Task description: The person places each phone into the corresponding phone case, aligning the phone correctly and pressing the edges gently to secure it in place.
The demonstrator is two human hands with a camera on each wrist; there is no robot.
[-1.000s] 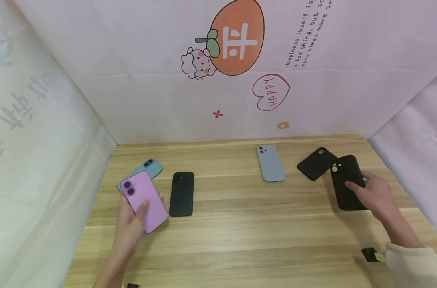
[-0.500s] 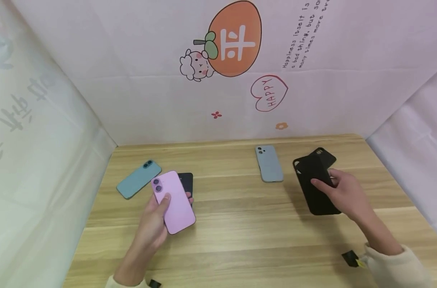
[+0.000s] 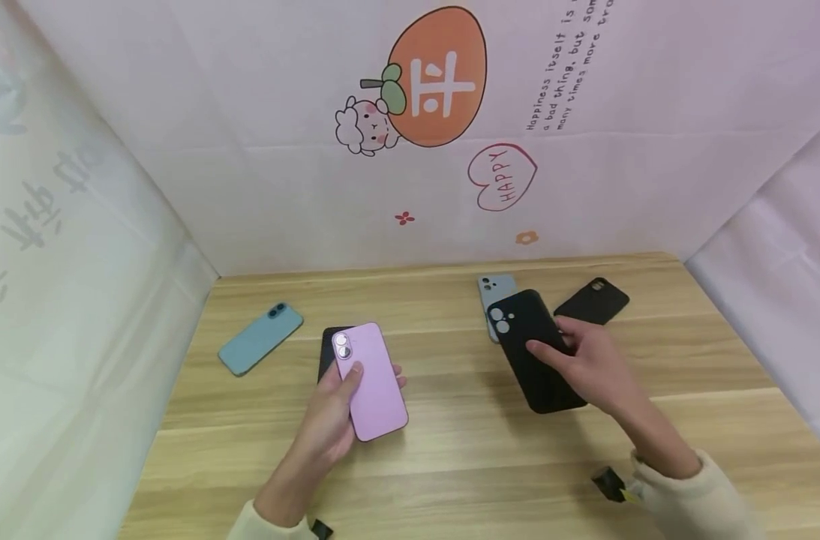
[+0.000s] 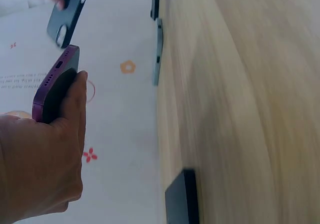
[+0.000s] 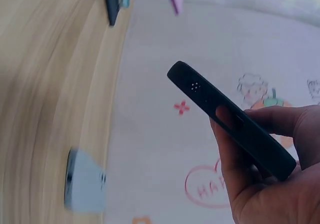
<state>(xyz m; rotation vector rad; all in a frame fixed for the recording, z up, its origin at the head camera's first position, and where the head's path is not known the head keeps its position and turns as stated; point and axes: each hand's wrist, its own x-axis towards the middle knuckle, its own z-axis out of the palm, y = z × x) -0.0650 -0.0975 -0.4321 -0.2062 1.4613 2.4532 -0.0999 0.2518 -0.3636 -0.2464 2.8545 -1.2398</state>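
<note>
In the head view my left hand [image 3: 325, 416] holds a lilac phone [image 3: 379, 394], thumb across its back and fingers round the far edge. The phone's port edge shows in the left wrist view. A black phone case [image 3: 533, 382] with two round camera holes is gripped by my right hand [image 3: 597, 367], its thumb on the back. Held above the table, the lilac phone partly covers a dark phone [image 3: 325, 352]. Behind the black case lies a pale blue-grey phone case [image 3: 507, 283], partly hidden. The right wrist view shows the black case's edge with small speaker holes [image 5: 195, 87].
A light blue phone [image 3: 261, 339] lies at the left of the wooden table [image 3: 450, 465]. Another black phone case [image 3: 593, 301] lies at the back right, partly behind my right hand. A printed white cloth [image 3: 281, 195] rises behind the table and along both sides.
My left hand has moved right with the lilac phone, uncovering the light blue phone and covering part of the dark one. My right hand has carried the black case left, toward the middle.
</note>
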